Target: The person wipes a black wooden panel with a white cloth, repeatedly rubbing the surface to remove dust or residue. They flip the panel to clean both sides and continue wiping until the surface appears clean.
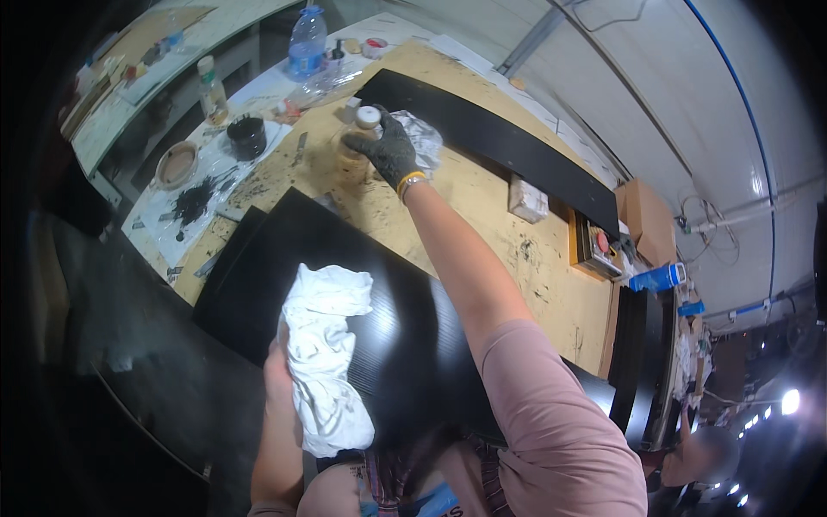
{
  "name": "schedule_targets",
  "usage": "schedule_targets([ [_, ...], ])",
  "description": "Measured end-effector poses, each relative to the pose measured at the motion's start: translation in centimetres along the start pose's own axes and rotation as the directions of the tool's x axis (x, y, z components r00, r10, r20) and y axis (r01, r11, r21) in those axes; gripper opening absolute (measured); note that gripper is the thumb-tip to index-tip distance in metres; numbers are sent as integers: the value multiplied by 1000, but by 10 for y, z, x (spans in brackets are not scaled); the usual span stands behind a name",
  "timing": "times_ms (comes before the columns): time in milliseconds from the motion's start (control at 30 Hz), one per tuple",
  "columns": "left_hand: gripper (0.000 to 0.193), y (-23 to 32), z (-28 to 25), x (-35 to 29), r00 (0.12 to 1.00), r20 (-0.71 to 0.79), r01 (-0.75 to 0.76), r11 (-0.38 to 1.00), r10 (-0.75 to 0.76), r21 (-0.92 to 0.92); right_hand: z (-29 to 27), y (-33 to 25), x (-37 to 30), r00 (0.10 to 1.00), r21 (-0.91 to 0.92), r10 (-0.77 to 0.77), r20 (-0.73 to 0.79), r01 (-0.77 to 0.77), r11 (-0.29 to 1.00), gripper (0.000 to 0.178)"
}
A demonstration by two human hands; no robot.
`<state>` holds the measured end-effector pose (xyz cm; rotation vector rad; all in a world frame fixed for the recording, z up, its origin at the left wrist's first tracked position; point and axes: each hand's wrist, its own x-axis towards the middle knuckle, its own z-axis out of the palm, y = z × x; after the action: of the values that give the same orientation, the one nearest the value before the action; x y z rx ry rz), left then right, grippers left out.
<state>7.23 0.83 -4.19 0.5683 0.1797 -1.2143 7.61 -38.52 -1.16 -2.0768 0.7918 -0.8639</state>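
**Right arm (pixel 461 250) reaching, left held in close**

Right arm angles forward-left, elbow nearly straight. Right hand (pixel 389 153), dark-gloved, curled in a grip. Left forearm (pixel 280 461) points up from the lower edge; left hand (pixel 277 375) bare, raised, fingers mostly hidden.

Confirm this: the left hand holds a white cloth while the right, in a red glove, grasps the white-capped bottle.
Not red: the head view shows a dark glove on the right hand. It grasps the white-capped bottle, and the left hand holds a white cloth.
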Motion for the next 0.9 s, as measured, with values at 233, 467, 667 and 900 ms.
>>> schedule_targets([
  [233,47,10,22,5,997,70,-20,999,16,51,34,3,15,982,11,162,-102,-162,987,43],
  [467,44,23,27,33,1000,9,-9,999,9,39,-19,-101,-43,876,-510,-237,419,443,737,26],
  [667,40,8,39,44,997,72,-8,988,-3,154,-48,-103,-111,660,-500,-297,691,732,463,22],
  [900,38,-10,67,33,991,115,42,976,-67,214,-67,-109,-138,603,-460,-348,717,786,413,23],
])
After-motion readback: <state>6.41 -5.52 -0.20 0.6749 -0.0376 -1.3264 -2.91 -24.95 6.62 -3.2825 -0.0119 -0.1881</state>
